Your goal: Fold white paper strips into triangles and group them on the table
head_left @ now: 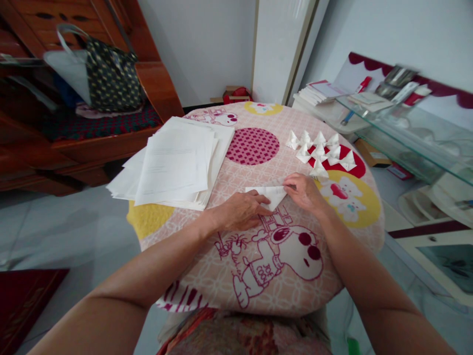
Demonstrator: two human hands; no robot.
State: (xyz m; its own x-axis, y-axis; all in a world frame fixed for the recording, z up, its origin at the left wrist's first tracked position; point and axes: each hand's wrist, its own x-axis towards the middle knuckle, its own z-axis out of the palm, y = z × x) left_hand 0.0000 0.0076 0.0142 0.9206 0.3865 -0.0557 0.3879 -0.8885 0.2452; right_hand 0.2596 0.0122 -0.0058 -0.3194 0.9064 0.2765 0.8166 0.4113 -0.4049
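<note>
A white sheet of paper (pixel 272 196) folded into a triangle lies near the middle of the round table, its point towards me. My left hand (pixel 242 211) rests over its left side, with the fingers bent and holding it against the cloth. At the right corner, the fingers of my right hand (pixel 300 191) are closed in a pinch on the fold. Just beyond my right hand stand several small folded paper pieces (pixel 320 154) in loose rows. To the left lies a stack of white paper sheets (pixel 173 162), some with faint print.
A patterned pink cloth (pixel 254 172) covers the table. On the right, a glass shelf (pixel 417 133) holds metal cups and other small things, close to the table edge. A wooden bench (pixel 111 153) with a dotted bag (pixel 113 76) stands at the left.
</note>
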